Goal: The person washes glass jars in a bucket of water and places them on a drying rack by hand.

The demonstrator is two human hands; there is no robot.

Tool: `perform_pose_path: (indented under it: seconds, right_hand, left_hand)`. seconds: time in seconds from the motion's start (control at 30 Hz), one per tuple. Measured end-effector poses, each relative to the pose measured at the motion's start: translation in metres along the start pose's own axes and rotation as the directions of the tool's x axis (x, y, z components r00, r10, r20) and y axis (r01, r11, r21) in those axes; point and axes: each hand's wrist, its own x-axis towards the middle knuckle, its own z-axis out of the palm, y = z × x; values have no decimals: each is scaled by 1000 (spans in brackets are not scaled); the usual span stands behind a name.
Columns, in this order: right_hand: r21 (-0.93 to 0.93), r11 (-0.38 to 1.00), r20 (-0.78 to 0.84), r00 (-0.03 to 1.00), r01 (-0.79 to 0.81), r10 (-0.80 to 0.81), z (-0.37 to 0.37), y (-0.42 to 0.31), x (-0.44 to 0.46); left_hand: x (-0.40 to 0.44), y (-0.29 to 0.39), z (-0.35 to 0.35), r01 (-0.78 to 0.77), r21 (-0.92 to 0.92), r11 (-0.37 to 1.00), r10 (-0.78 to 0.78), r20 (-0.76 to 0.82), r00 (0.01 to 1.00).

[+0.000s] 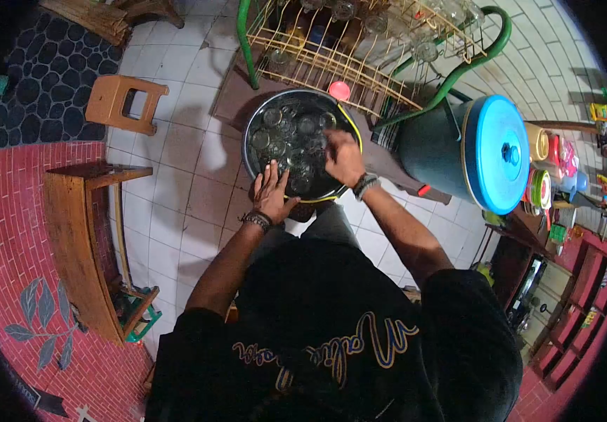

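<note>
A round black basin [250, 151] holds several clear drinking glasses [273, 118] that look wet. My left hand [272, 193] lies over the basin's near left edge, fingers stretched apart and pointing in at the glasses. On the right side of the basin, my right hand [345, 160] reaches inward with its fingers curled together. What those fingers hold, if anything, is hidden. A yellow strip runs along the basin's right and near rim. Just past the far right rim sits a small pink-red round thing [339, 90].
Beyond the basin stands a green-framed wire rack [345, 67] with glasses. A large bucket with a blue lid [498, 155] is at right. A brown plastic stool [124, 102] and a wooden bench [82, 246] stand on the left.
</note>
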Motion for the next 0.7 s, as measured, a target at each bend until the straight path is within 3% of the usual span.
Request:
perform_pose_path:
  seconds: [0.03, 0.13, 0.23, 0.37, 0.47, 0.63, 0.7]
  right_hand:
    - [-67, 997, 133, 991, -26, 35, 7, -10, -20]
    - [-303, 951, 301, 939, -71, 166, 24, -32, -65]
    - [-397, 909, 350, 894, -129, 280, 35, -48, -90]
    - [-471, 874, 387, 861, -122, 329, 42, -58, -111]
    - [-482, 872, 385, 872, -89, 302, 42, -59, -123]
    - [-349, 933, 367, 905, -83, 218, 40, -43, -130]
    - [-324, 944, 360, 914, -67, 188, 39, -38, -131]
  left_hand:
    - [-1, -3, -4, -21, 15, 1000, 21, 28, 999]
    - [-2, -15, -4, -99, 25, 995, 99, 31, 995]
    - [2, -19, -13, -99, 24, 995, 95, 136, 986]
    - [3, -17, -16, -116, 85, 990, 103, 152, 983]
    - [6, -13, -20, -98, 127, 987, 72, 196, 978]
    - [8, -16, -20, -110, 91, 990, 92, 182, 979]
    - [12, -11, -17, -41, 130, 991, 11, 229, 973]
